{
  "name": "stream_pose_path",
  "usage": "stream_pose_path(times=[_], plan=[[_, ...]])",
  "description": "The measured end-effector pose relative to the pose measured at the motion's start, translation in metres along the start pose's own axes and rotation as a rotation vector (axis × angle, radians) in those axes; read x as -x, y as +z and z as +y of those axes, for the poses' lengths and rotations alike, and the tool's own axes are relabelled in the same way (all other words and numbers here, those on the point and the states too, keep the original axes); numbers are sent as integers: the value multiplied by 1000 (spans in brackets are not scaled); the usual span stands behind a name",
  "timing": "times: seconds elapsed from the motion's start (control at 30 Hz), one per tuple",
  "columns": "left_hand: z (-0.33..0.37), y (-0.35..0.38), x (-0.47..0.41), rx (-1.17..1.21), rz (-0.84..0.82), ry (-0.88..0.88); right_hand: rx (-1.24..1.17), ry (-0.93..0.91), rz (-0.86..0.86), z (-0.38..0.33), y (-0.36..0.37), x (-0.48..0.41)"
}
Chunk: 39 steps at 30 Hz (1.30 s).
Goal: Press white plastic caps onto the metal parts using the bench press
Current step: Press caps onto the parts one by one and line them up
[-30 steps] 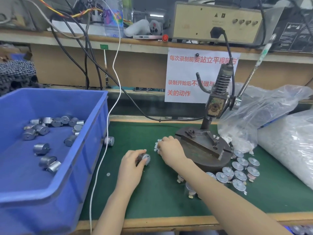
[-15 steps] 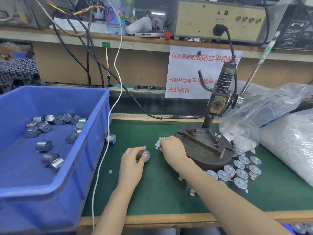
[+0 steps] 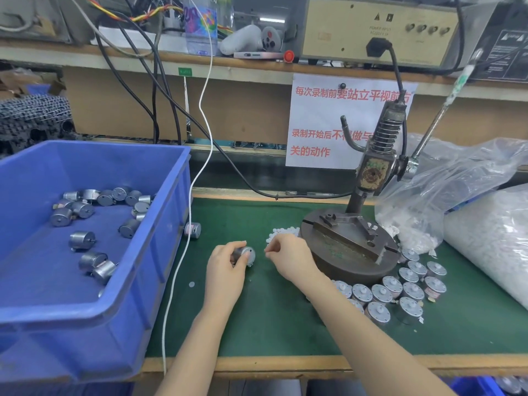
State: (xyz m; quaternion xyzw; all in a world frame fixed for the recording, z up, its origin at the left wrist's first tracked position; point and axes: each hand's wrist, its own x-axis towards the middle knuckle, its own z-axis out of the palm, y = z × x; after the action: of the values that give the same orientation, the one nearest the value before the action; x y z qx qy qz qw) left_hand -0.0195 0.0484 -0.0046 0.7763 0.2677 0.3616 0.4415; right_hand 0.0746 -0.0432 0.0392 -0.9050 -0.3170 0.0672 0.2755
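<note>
Head view, one entry per item.

- Centre of frame: left hand grips a small cylindrical metal part, low over the green surface.
- Just right of it: right hand, fingertips pinched together. I cannot tell whether a cap sits between them.
- Behind the right hand: white plastic caps in a loose pile against the round base of the bench press.
- Lower right: upright metal parts in a cluster.
- Left: blue bin holding more parts, with a stray part beside its wall.
- Far right: clear bags.
</note>
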Motion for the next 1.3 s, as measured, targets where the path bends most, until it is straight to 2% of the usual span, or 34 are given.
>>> stream_pose_path(times=[0.2,0.33,0.43,0.53,0.6,0.67,0.77,0.87,1.03,1.3], plan=[[2,-1,1,27,-13,-67,-168,50,-63,0,21,21],[6,-3,1,119,-4,-140,-145,-8,-9,4,24,20],[11,-4,4,248,-24,-194,-208,-63,113,8,28,24],[16,-2,5,295,-49,-184,-327,-234,209,12,28,35],[18,-1,5,329,-56,-160,-303,-372,214,12,30,39],[20,0,5,365,-67,-148,-252,-429,235,12,33,40],[21,1,6,368,-117,-157,-253,-383,295,12,32,34],[21,1,6,332,-139,-171,-265,-325,279,13,31,31],[19,-2,7,280,-11,-182,-246,-202,129,19,34,24],[20,-5,7,226,42,-215,-220,-206,62,19,35,26]])
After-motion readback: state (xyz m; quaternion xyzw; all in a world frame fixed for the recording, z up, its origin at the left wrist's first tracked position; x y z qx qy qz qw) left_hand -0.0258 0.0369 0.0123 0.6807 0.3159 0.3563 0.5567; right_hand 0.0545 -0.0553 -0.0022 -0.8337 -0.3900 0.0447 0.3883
